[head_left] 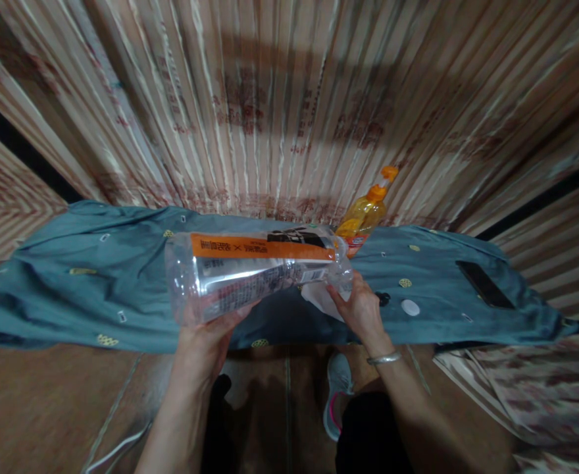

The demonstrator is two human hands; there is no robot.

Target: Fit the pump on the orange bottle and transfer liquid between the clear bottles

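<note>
Two bare hands on one large clear plastic bottle, held sideways over the blue-green cloth on the long table. Points its base to the left and its neck to the right, and wears an orange band with dark characters above a silvery printed panel. Left hand under the base end, supporting it from the near side, thumb side against the plastic; fingers mostly hidden by the bottle, so cannot tell whether spread or pressed together. Right hand closed around the neck end, thumb and fingers gripping it, with exact finger spacing too blurred to tell; silvery bracelet around that wrist. Just behind the neck, partly covered by it, a pump bottle with orange top and yellow contents. Below the neck, beside the right hand, a white piece, partly hidden. To the right of that hand, a small dark object, then a white disc, and farther right a dark phone flat on the cloth. Beyond the table, a pleated curtain with reddish print; below, on the tiled floor, a light shoe.
</note>
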